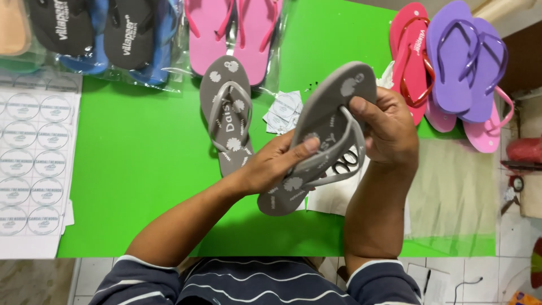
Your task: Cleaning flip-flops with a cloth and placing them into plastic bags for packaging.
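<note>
Left hand (pixel 276 164): forearm reaching up from lower centre, palm under the heel half of the held grey flip-flop (pixel 324 121), thumb laid across its upper face; closed in a grip on it.

Right hand (pixel 387 127): forearm rising steeply from the lower right, wrist bent inward, fingers curled around the toe half and the grey strap; closed on the same sandal.

Held grey flip-flop: white flower print, raised above the green tabletop (pixel 141 169), tilted with toe up-right and heel down-left, spanning both hands.

Second grey flip-flop (pixel 226 113): matching print, flat on the tabletop just left of the left hand, apart from it.

Pink pair (pixel 234 28): in clear wrap, top centre.

Black-and-blue sandals (pixel 107 34): wrapped, top left.

Purple, red and pink sandals (pixel 457 62): stacked at top right.

Sticker sheet (pixel 31 152): round labels, left edge.

White paper (pixel 333 197): under the held sandal.
</note>
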